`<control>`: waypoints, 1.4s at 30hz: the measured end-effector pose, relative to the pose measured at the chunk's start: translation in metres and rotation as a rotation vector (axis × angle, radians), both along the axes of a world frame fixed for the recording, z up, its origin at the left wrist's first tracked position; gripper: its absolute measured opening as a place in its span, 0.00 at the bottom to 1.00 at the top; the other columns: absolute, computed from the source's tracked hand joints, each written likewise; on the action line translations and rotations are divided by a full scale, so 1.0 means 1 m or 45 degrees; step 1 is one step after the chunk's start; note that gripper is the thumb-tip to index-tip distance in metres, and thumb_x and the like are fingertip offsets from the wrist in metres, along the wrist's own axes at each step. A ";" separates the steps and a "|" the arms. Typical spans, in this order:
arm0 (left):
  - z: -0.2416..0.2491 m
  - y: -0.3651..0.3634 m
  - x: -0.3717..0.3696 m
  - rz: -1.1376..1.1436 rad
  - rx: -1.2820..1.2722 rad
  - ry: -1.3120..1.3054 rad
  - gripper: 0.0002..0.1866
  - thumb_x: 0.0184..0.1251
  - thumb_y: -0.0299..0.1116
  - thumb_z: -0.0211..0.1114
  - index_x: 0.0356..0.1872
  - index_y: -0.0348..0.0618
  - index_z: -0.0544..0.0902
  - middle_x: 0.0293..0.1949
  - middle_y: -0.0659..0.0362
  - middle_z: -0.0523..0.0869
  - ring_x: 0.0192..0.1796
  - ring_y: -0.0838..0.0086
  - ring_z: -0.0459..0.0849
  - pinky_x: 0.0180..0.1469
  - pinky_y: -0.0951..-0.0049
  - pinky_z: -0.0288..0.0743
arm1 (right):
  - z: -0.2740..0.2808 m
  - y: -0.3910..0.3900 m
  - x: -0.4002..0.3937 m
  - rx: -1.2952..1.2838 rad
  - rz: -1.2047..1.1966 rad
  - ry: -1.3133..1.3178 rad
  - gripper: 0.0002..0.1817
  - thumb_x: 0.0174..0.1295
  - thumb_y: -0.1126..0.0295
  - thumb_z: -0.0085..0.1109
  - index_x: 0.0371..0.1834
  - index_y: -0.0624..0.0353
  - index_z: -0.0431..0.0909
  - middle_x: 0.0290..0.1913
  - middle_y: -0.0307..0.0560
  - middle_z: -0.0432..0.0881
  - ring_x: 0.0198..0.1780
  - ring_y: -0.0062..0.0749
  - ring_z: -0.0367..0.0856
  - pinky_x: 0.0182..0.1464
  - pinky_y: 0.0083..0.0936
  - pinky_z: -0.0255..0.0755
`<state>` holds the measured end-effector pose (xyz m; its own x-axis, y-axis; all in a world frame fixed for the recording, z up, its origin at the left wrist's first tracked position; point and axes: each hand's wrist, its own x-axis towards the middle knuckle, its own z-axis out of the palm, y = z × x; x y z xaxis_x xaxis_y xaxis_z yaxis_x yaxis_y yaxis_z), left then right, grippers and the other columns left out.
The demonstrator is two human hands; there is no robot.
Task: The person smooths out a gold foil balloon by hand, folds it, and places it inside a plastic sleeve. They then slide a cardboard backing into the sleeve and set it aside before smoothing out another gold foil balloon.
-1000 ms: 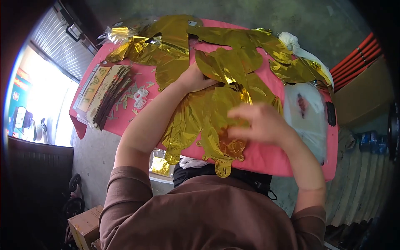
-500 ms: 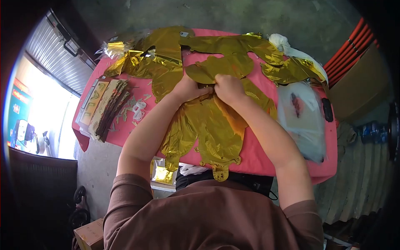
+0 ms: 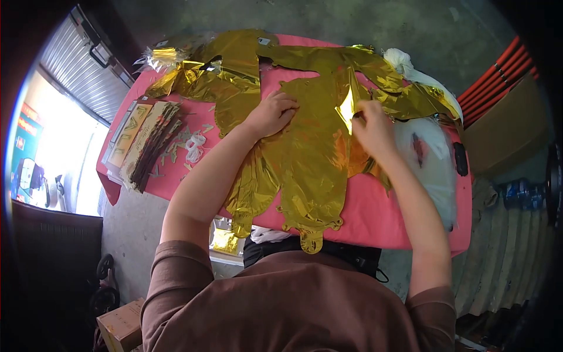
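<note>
A large flat gold foil sheet (image 3: 314, 158) with lobed edges lies over the pink cloth and hangs past its near edge. My left hand (image 3: 272, 115) rests on the left side of this foil, its fingers bent and pressed together; whether it grips the foil is hidden. At the foil's right side, my right hand (image 3: 372, 126) has its fingers closed on a raised, shiny fold. More gold foil (image 3: 234, 70) is spread at the back left, and another gold piece (image 3: 419, 101) lies at the back right.
On the pink cloth (image 3: 375, 220) are a stack of cards (image 3: 153, 138), white string (image 3: 194, 146), clear plastic bags (image 3: 431, 170) and a black object (image 3: 460, 158). Red poles (image 3: 495, 73) stand beside a cardboard box (image 3: 507, 120) at right. A carton (image 3: 121, 324) sits lower left.
My hands have moved apart from the middle, the right one going right with the foil's edge. The folded upper part of the foil now lies opened out between them.
</note>
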<state>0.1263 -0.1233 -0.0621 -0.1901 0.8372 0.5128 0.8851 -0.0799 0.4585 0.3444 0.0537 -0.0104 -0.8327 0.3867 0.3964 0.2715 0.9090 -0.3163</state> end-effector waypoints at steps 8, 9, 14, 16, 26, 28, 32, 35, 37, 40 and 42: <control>0.010 -0.004 0.005 0.045 -0.126 0.001 0.16 0.59 0.28 0.58 0.50 0.38 0.77 0.48 0.50 0.79 0.54 0.57 0.74 0.59 0.64 0.67 | -0.029 -0.074 0.002 0.020 0.404 -0.491 0.44 0.61 0.40 0.48 0.71 0.61 0.52 0.74 0.58 0.46 0.76 0.47 0.40 0.73 0.47 0.34; 0.009 -0.004 0.005 0.055 -0.107 0.020 0.18 0.59 0.27 0.58 0.51 0.38 0.75 0.48 0.50 0.79 0.54 0.56 0.74 0.59 0.64 0.67 | -0.031 -0.074 0.001 0.018 0.407 -0.486 0.44 0.61 0.40 0.48 0.71 0.61 0.52 0.74 0.58 0.46 0.76 0.47 0.40 0.73 0.47 0.34; 0.006 -0.002 0.006 0.087 0.007 -0.084 0.19 0.57 0.28 0.60 0.51 0.39 0.75 0.48 0.49 0.78 0.55 0.55 0.74 0.57 0.62 0.68 | -0.033 -0.073 -0.001 0.079 0.605 -0.500 0.45 0.62 0.36 0.41 0.73 0.59 0.47 0.74 0.57 0.45 0.76 0.45 0.38 0.74 0.43 0.31; 0.007 -0.003 0.006 0.072 0.083 -0.160 0.18 0.57 0.29 0.60 0.50 0.39 0.75 0.49 0.48 0.78 0.55 0.54 0.74 0.56 0.61 0.69 | -0.033 -0.073 -0.001 0.092 0.613 -0.495 0.45 0.63 0.36 0.40 0.73 0.59 0.47 0.74 0.57 0.45 0.76 0.45 0.38 0.74 0.43 0.31; 0.018 -0.015 -0.017 0.186 -0.331 0.268 0.15 0.61 0.36 0.58 0.46 0.40 0.80 0.53 0.54 0.79 0.57 0.60 0.75 0.59 0.62 0.67 | -0.032 -0.072 0.000 0.167 0.616 -0.506 0.44 0.63 0.37 0.38 0.73 0.57 0.47 0.75 0.55 0.44 0.76 0.44 0.38 0.74 0.41 0.30; 0.011 -0.018 -0.015 0.144 -0.299 0.280 0.16 0.62 0.38 0.57 0.47 0.41 0.80 0.53 0.55 0.79 0.57 0.61 0.74 0.60 0.62 0.66 | -0.031 -0.072 -0.001 0.140 0.638 -0.518 0.44 0.63 0.37 0.38 0.73 0.57 0.46 0.75 0.55 0.43 0.76 0.44 0.38 0.74 0.41 0.30; 0.010 -0.020 -0.012 0.183 -0.206 0.318 0.16 0.62 0.36 0.56 0.48 0.42 0.80 0.53 0.56 0.79 0.58 0.61 0.74 0.61 0.62 0.65 | -0.027 -0.067 -0.005 0.130 0.745 -0.519 0.44 0.63 0.38 0.41 0.74 0.56 0.46 0.75 0.54 0.43 0.76 0.42 0.38 0.75 0.41 0.31; 0.005 -0.019 -0.013 0.192 -0.186 0.313 0.15 0.63 0.36 0.56 0.48 0.42 0.79 0.54 0.56 0.79 0.58 0.61 0.74 0.60 0.62 0.66 | -0.019 -0.064 -0.005 0.094 0.825 -0.569 0.44 0.62 0.38 0.43 0.74 0.55 0.47 0.75 0.52 0.44 0.76 0.42 0.39 0.75 0.41 0.31; 0.004 -0.019 -0.015 0.203 -0.176 0.311 0.15 0.63 0.36 0.56 0.48 0.42 0.80 0.54 0.56 0.79 0.58 0.61 0.74 0.60 0.63 0.66 | -0.018 -0.059 -0.001 0.107 0.830 -0.571 0.44 0.62 0.38 0.43 0.74 0.54 0.47 0.75 0.51 0.44 0.76 0.41 0.39 0.75 0.41 0.31; 0.004 -0.021 -0.015 0.169 -0.181 0.273 0.15 0.63 0.35 0.56 0.48 0.42 0.80 0.54 0.56 0.79 0.58 0.60 0.74 0.60 0.62 0.65 | -0.021 -0.059 -0.001 0.129 0.831 -0.568 0.44 0.62 0.38 0.44 0.74 0.53 0.47 0.75 0.50 0.45 0.76 0.41 0.39 0.75 0.41 0.31; 0.005 -0.020 -0.014 0.162 -0.155 0.270 0.15 0.62 0.35 0.57 0.48 0.42 0.80 0.53 0.55 0.79 0.58 0.60 0.74 0.60 0.61 0.65 | -0.022 -0.060 -0.002 0.141 0.820 -0.556 0.44 0.61 0.38 0.45 0.74 0.53 0.47 0.75 0.49 0.45 0.76 0.41 0.39 0.75 0.41 0.31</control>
